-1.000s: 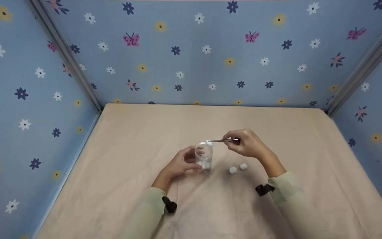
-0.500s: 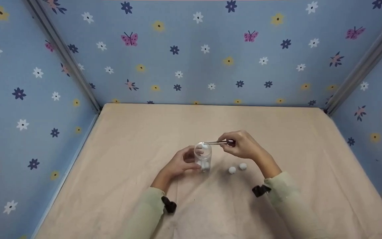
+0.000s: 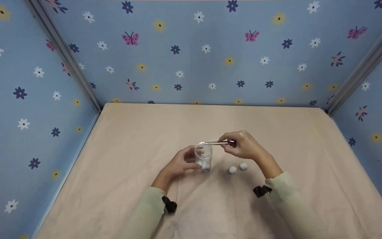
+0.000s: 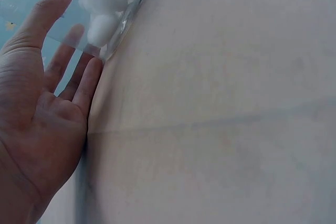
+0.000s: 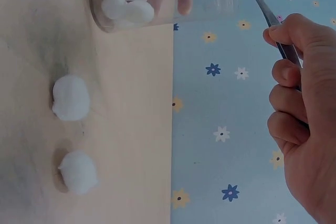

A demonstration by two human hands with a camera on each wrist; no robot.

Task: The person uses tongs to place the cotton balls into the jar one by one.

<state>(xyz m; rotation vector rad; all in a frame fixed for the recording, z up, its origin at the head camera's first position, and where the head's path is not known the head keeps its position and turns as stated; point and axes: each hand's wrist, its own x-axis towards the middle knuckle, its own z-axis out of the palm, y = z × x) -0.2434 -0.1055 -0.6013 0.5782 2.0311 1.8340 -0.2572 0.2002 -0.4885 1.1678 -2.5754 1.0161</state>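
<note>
A clear jar (image 3: 207, 154) stands on the cloth with its mouth up, held by my left hand (image 3: 179, 162) between thumb and fingers. Several cotton balls (image 4: 100, 30) lie at its bottom. My right hand (image 3: 243, 145) grips a pair of metal tweezers (image 3: 216, 143), which reach level across the jar's mouth. In the right wrist view the tweezers' tips are slightly apart, with nothing between them. Two more cotton balls sit on the cloth right of the jar, one nearer (image 3: 232, 170) and one farther (image 3: 243, 166).
A beige cloth (image 3: 144, 132) covers the table. Blue flowered panels (image 3: 191, 59) rise behind it and at both sides, joined by grey corner posts. Black wrist cameras (image 3: 169, 204) are strapped near both light green sleeves (image 3: 146, 207).
The tweezers moved left over the jar's mouth with a cotton ball in their tips. That ball has been let go into the jar. My left hand and the jar stayed in place.
</note>
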